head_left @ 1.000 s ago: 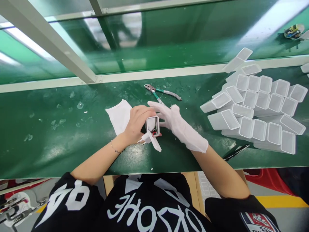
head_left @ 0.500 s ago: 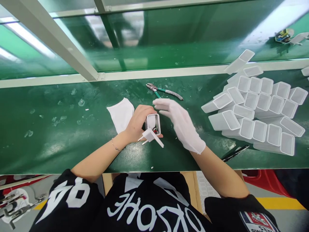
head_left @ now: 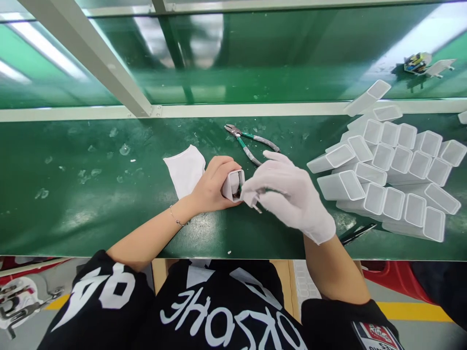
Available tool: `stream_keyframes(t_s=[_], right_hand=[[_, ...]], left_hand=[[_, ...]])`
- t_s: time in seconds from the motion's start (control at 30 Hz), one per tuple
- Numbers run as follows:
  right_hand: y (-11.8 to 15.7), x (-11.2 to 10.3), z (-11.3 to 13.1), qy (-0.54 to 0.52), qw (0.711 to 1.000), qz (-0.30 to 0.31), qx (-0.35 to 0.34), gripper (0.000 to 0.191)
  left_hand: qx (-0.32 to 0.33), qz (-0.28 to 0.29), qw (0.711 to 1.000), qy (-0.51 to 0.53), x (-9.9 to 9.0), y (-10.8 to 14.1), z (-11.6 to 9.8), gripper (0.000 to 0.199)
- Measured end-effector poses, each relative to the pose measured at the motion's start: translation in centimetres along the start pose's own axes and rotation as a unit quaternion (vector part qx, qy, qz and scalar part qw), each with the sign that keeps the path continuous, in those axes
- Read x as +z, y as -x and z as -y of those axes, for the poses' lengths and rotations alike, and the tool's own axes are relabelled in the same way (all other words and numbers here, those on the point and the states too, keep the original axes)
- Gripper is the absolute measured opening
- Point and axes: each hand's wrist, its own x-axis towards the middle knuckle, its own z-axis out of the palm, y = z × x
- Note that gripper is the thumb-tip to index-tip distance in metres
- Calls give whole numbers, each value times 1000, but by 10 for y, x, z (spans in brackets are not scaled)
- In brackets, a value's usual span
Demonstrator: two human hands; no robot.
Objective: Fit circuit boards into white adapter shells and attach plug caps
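Note:
My bare left hand (head_left: pixel 215 187) is wrapped round a white rectangular plastic housing (head_left: pixel 230 188), its open end turned towards me. Inside the housing a white block and some dark wiring show. With its gloved fingers, my right hand (head_left: pixel 288 192) pinches a white plug end cap (head_left: pixel 251 198) with metal prongs, right beside the housing's opening. The fingers partly hide the cap. A white glove (head_left: pixel 186 170) lies flat just left of my left hand. Beyond my hands rest green-handled cutting pliers (head_left: pixel 251 138), jaws pointing left.
Several white housings (head_left: pixel 394 201) are stacked on the right of the green bench (head_left: pixel 91 194). A dark pen-like tool (head_left: pixel 359 233) lies below them. A circuit assembly with a plug cap (head_left: pixel 419 63) sits on the back shelf. A frame post (head_left: pixel 109 63) rises at back left.
My right hand has come down from above the housing and closed on the plug cap, which has swung from in front of the opening to its right side. My left hand keeps the housing.

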Motion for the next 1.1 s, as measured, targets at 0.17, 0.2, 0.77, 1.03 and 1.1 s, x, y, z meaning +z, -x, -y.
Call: stream_keyframes(t_s=[0.17,0.2,0.77,1.03,1.1], right_hand=[[0,8,-3,-18,992,-52,112,46],[-1,9,-3,-39,987,-71,138,45],[-6,14,-11,-180,968,-43,170,24],[-9,17,-21,-264,934,-117,208,42],[-10,18,-22,-261,933,-129,210,45]], left_hand=[[26,-13,1000,9,0,0,-1,55],[34,-16,999,13,1,0,-1,55],[95,-83,991,54,5,1,5,54],[-343,-97,747,561,-11,-9,-4,82],[-418,-126,620,652,-17,-13,-6,82]])
